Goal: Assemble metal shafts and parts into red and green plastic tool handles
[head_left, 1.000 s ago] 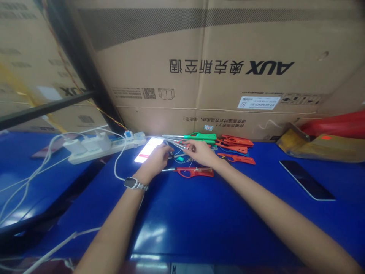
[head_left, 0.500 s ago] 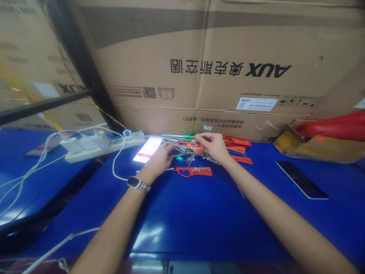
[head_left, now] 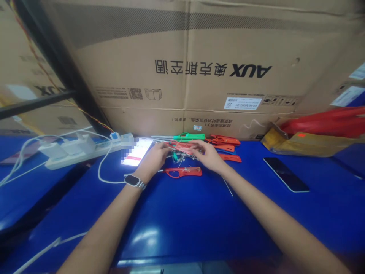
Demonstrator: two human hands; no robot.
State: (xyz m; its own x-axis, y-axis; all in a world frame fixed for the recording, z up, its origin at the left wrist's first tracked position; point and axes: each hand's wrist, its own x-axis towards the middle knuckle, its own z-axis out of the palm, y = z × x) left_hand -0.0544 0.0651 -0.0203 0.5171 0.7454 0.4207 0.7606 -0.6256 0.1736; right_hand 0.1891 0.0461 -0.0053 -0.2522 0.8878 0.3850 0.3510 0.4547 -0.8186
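Note:
My left hand (head_left: 157, 156) is closed with a pinch on the front part of a red long-nosed gas lighter (head_left: 181, 147). At the rear end of that lighter my right hand (head_left: 209, 154) bends its thumb and fingers round it; the exact contact is partly hidden. Behind both hands lies a green gas lighter (head_left: 191, 136). Nearer to me, a second red gas lighter (head_left: 186, 171) lies flat on the blue table (head_left: 194, 217). Small loose parts and thin wires (head_left: 179, 159) are scattered between the hands, too small to name.
More red lighters (head_left: 225, 141) are piled right of my hands. A lit phone (head_left: 136, 153) lies on the left, by a power strip (head_left: 85, 152) with chargers and cables. A dark phone (head_left: 285, 174) and a yellow box (head_left: 299, 146) are at right. A large cardboard carton (head_left: 171, 87) stands behind.
The camera view has swung slightly right. My right hand's fingers have come down from a raised pinch to the lighter's rear end. My left hand stays at the lighter's front.

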